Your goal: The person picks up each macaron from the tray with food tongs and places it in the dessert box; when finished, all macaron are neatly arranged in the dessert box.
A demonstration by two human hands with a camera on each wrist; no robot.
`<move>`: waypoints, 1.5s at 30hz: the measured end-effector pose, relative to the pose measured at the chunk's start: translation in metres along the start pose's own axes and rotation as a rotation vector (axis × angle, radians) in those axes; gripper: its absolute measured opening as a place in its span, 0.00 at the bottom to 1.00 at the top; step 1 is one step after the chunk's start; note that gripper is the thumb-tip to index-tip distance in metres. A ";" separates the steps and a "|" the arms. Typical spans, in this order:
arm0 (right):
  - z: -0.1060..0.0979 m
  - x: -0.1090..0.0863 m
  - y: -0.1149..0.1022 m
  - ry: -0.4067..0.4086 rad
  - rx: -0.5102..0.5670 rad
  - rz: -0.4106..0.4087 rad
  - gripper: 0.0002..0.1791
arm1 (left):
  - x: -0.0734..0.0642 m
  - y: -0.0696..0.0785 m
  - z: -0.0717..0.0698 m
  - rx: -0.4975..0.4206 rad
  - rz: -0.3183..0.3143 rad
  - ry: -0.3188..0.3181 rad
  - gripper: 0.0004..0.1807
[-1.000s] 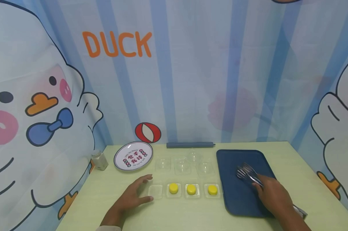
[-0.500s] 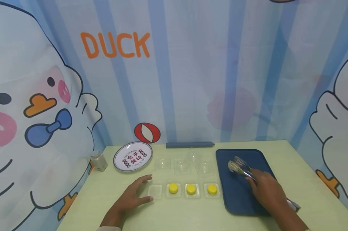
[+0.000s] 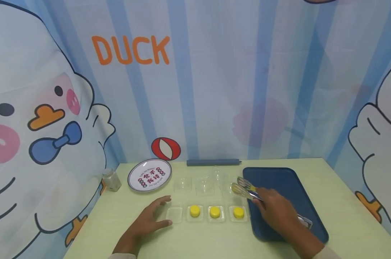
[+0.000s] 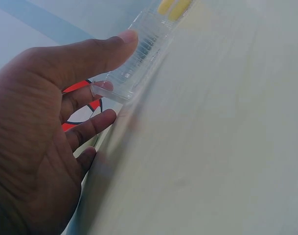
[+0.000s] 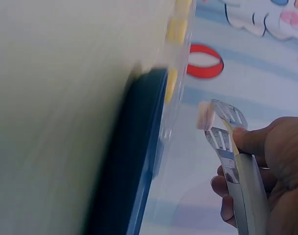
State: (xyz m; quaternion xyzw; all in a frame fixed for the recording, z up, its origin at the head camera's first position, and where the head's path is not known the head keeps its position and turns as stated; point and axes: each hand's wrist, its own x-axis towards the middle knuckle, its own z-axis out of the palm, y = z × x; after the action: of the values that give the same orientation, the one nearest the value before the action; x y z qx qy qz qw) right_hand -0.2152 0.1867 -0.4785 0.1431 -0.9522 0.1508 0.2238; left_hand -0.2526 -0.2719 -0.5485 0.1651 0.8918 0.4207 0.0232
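Observation:
My right hand (image 3: 278,210) grips metal tongs (image 5: 237,181) around their arms, above the left edge of the blue tray (image 3: 289,180). A small pale block (image 5: 205,116), yellowish in the head view, is between the tong tips. These tips overlap a clear dome lid in the head view. My left hand (image 3: 150,217), thumb and fingers spread apart, lies on the table at the left side of a clear square base (image 3: 174,215) with nothing in it. Right of that base stand clear bases holding a yellow round piece (image 3: 194,211), another yellow piece (image 3: 215,212) and a third yellow piece (image 3: 238,212).
Several clear dome lids (image 3: 204,186) lie behind the row of bases. A printed plate (image 3: 150,175) is at the back left, beside a small glass shaker (image 3: 111,180). Against the patterned curtain lies a blue-grey rod (image 3: 214,162).
My right hand has carried the tongs leftward from over the blue tray to its left edge, their tips now past it. My left hand has stayed in place.

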 end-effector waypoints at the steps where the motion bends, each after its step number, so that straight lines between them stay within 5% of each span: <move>1: 0.002 0.001 -0.004 0.004 0.008 -0.017 0.20 | 0.000 0.000 0.000 0.002 -0.001 0.000 0.47; 30: 0.042 0.034 -0.113 -0.035 0.182 -0.252 0.13 | 0.002 -0.001 0.001 0.029 0.008 0.007 0.47; 45: 0.069 0.045 -0.148 -0.098 0.144 -0.326 0.10 | 0.001 -0.001 0.000 0.042 0.026 0.018 0.47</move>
State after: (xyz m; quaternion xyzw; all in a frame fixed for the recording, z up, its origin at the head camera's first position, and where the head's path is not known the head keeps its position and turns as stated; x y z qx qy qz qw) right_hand -0.2301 0.0182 -0.4831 0.3182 -0.9130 0.1731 0.1878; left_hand -0.2537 -0.2722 -0.5492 0.1736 0.8984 0.4034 0.0063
